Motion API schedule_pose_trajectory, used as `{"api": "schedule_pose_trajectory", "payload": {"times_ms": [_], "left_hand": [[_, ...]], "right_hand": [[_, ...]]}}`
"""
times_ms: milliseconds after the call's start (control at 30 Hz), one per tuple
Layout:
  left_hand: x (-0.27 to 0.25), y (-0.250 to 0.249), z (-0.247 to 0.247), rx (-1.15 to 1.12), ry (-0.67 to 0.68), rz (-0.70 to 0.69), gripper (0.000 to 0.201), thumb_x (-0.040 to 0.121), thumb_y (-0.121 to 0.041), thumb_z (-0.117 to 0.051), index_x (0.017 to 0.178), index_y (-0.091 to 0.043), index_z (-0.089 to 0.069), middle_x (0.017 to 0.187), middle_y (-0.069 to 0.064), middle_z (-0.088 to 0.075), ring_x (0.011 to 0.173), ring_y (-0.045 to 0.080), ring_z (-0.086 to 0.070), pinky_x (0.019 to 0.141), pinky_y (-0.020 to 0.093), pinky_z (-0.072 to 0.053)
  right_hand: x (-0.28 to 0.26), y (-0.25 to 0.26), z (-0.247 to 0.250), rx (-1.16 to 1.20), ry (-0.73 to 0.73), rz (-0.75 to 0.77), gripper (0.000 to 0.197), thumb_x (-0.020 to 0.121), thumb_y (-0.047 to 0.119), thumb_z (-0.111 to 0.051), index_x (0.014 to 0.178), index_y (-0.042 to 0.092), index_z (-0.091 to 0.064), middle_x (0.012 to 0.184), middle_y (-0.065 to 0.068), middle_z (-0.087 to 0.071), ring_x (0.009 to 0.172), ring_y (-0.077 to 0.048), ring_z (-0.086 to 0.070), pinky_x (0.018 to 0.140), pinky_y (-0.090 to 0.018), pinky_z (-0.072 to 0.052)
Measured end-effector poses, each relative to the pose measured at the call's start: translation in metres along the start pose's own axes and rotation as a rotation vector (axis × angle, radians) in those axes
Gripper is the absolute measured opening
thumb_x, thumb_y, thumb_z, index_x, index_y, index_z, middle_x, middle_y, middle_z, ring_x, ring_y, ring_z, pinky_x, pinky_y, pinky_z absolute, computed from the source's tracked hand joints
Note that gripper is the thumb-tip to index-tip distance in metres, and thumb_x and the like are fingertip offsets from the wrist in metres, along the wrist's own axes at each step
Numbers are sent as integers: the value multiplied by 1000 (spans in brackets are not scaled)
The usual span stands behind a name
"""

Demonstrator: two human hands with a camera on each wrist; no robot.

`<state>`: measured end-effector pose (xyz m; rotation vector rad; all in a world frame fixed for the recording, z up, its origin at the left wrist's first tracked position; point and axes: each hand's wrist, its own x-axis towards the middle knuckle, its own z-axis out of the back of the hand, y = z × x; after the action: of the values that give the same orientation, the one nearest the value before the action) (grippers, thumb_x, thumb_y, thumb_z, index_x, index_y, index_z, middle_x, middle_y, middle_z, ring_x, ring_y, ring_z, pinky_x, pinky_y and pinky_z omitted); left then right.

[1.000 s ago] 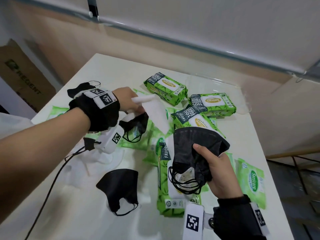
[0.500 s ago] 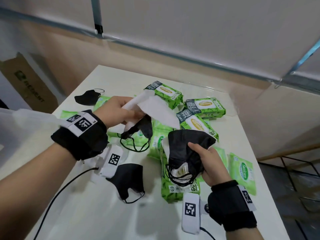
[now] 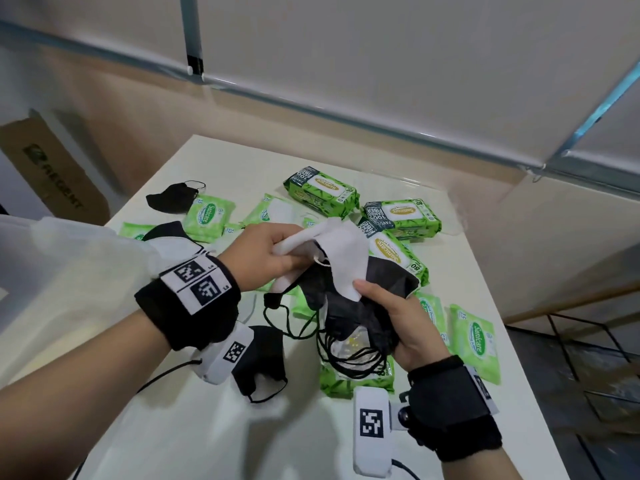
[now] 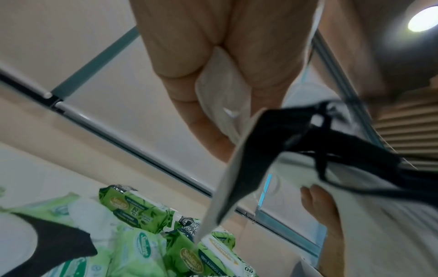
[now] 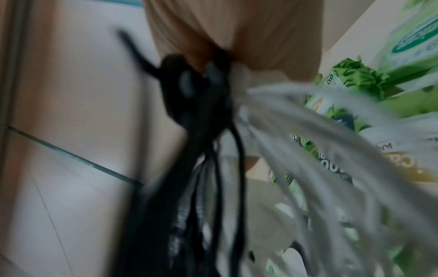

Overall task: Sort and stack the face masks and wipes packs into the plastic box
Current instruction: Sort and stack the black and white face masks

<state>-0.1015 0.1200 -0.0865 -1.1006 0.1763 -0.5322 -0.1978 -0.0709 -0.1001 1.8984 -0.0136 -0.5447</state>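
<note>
My left hand (image 3: pixel 273 254) grips a white face mask (image 3: pixel 341 252) and a black one whose loops (image 3: pixel 280 306) hang below it; the left wrist view shows my fingers (image 4: pixel 189 78) curled round the white mask (image 4: pixel 222 91). My right hand (image 3: pixel 388 306) holds a bunch of black masks (image 3: pixel 360 306) above the table, its thumb pressing the white mask's lower corner onto the bunch. Their ear loops (image 5: pixel 213 168) dangle in the blurred right wrist view. Green wipes packs (image 3: pixel 320 194) (image 3: pixel 403 216) lie scattered behind. A translucent plastic box (image 3: pixel 69 268) stands at the left.
Loose black masks lie on the white table (image 3: pixel 207 427) at the far left (image 3: pixel 169 199) and under my left wrist (image 3: pixel 263 362). Small light-green wipes packs (image 3: pixel 476 337) sit near the right table edge. A cardboard box (image 3: pixel 52 171) leans by the wall on the left.
My left hand has carried the white and black masks rightward to the bunch in my right hand. The right thumb now presses the white mask's corner.
</note>
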Motion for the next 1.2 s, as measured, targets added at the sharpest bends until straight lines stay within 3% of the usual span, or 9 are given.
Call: {"api": "schedule_pose_trajectory", "payload": {"times_ms": [167,300,400,500,633,767,900,1067,1200], "left_hand": [[3,10,10,-171,-71,183,38,68,-19,-82,102,-17,-65,86,4,-67,71,15,-60,62,25,-46],[5,13,14,-302,-151,227,63,75,-4,-74,123,-36,-48,86,7,-56,56,17,-47,55,22,-44],[4,10,12,-358,-128,163,47,76,2,-69,100,-38,-63,81,5,-64,66,23,-46,66,34,-40],[2,9,8,-244,-89,220,34,84,5,-58,71,-23,-72,82,2,-70,65,13,-53,62,17,-41],[3,10,5,-96,-50,300,16,88,-8,-60,94,-15,-73,104,0,-69,97,10,-62,72,2,-41],[1,2,3,-285,-28,311,41,71,-49,-76,99,-19,-74,110,-1,-70,109,14,-62,95,26,-46],[0,-1,-10,-352,-108,293,25,65,-40,-83,80,-23,-71,90,-14,-70,88,-3,-65,80,14,-48],[5,2,-7,-317,-219,302,15,70,-20,-81,73,-14,-67,92,-2,-68,92,7,-61,69,10,-42],[11,-10,24,-103,-267,237,18,70,-19,-81,67,-16,-64,68,-5,-60,54,-2,-51,52,8,-37]], "right_hand": [[0,5,11,-32,-108,82,13,75,4,-73,87,7,-72,78,-5,-74,66,-17,-70,61,-27,-58],[0,4,15,24,-123,116,35,64,11,-76,98,3,-71,95,-10,-74,81,-21,-71,70,-30,-58],[0,2,13,66,-133,129,32,70,6,-74,101,0,-69,96,-11,-73,80,-21,-71,66,-28,-57],[0,1,9,100,-108,160,20,76,1,-70,96,6,-70,93,-7,-73,77,-17,-71,61,-25,-56],[-2,3,9,67,-96,199,18,77,0,-70,93,7,-69,87,-5,-74,77,-16,-72,60,-26,-56],[-1,2,9,-54,-123,239,14,76,1,-73,86,9,-72,93,-9,-75,86,-24,-71,72,-34,-58],[-3,-1,2,-155,-86,309,16,78,-1,-72,87,12,-74,91,-6,-76,85,-19,-72,74,-32,-58],[-3,0,6,-278,-4,344,16,82,5,-70,95,12,-72,92,-1,-76,88,-13,-72,72,-22,-56],[-4,10,25,-418,19,342,10,81,6,-71,87,14,-73,81,2,-76,79,-8,-72,65,-17,-53]]}}
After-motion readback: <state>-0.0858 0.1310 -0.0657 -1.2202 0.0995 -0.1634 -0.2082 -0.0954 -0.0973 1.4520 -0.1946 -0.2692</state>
